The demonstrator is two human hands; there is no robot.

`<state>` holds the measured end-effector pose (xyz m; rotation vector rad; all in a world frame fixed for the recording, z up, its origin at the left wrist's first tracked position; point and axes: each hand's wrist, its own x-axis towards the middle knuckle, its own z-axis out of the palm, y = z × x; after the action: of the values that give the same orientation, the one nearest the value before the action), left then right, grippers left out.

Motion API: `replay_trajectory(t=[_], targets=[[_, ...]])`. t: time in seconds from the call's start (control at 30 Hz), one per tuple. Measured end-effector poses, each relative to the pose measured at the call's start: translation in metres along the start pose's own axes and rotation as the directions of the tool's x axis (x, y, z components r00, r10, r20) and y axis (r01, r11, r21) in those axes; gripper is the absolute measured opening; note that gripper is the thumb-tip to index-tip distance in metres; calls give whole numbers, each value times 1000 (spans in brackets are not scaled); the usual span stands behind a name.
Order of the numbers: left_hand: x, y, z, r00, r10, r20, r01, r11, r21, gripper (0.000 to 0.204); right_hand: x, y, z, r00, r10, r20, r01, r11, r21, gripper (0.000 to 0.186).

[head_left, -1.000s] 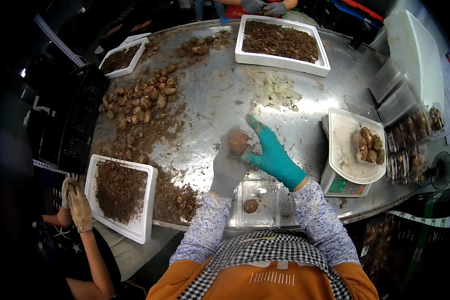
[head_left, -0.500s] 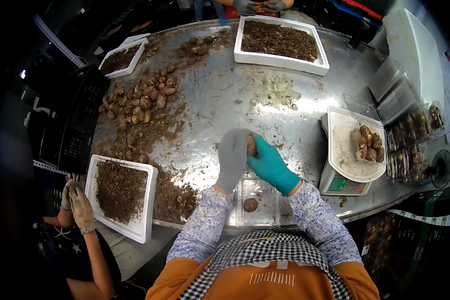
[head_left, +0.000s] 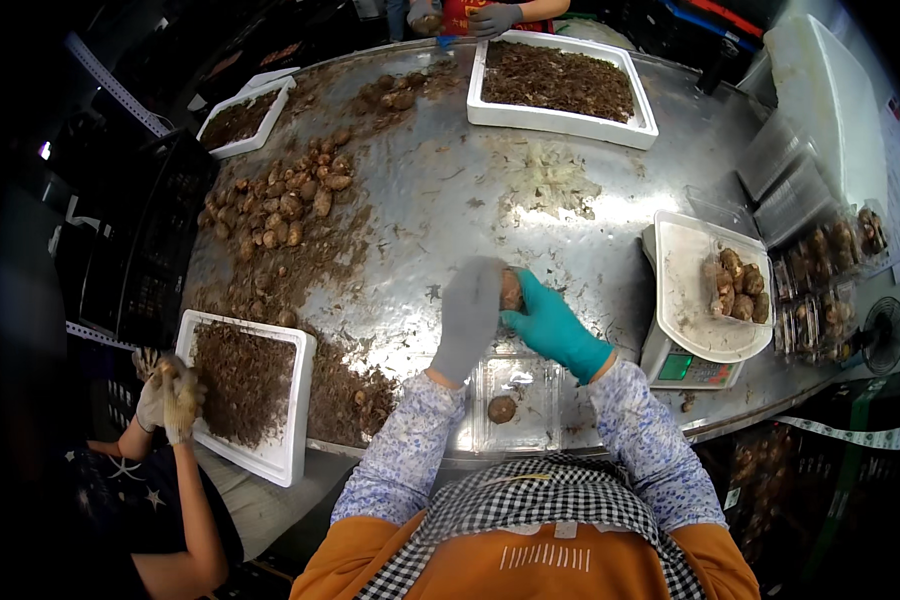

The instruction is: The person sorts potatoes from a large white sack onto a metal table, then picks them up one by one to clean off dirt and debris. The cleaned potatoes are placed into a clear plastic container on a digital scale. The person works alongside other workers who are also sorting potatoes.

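A brown taro corm (head_left: 511, 290) is gripped in my right hand (head_left: 558, 322), which wears a teal glove. My left hand (head_left: 472, 308), in a grey glove, lies against the corm's left side; motion blurs its fingers. Below my hands, on the metal table, sits a clear plastic tray (head_left: 542, 402) with a single taro corm (head_left: 502, 409) in it. Off to the right, a white scale (head_left: 682, 280) carries another clear tray filled with several taro corms (head_left: 738, 283).
A heap of taro corms (head_left: 288, 200) lies at the left amid loose dirt. White foam trays of brown debris stand at near left (head_left: 302, 420), far left (head_left: 270, 125) and far side (head_left: 560, 128). Filled clear packs (head_left: 820, 258) line the right edge. Gloved co-workers' hands (head_left: 173, 395) work at the left.
Both my hands and the corm have shifted slightly right. The far co-worker's hands have moved apart, and the left co-worker's hands have moved right toward the foam tray.
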<state>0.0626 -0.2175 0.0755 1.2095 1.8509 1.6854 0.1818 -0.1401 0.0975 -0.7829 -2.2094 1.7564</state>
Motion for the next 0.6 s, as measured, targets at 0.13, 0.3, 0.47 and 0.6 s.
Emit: replay_trajectory(t=[0.13,0.3,0.47,0.6], targets=[[6,-19,-10,966,256,19,-256,957,138,20,1,13,4,998,-33,47,25,986,164,54],[-2,23,-13,916,-390,91,392,827,-403,24,2,22,-15,983,-50,175,-33,897,440,68],[7,21,-27,960,-242,141,271,931,-244,27,0,23,-21,965,-63,255,-86,842,532,75],[12,30,-28,926,-179,332,205,978,-43,17,4,21,-30,918,-56,393,-111,915,388,74]])
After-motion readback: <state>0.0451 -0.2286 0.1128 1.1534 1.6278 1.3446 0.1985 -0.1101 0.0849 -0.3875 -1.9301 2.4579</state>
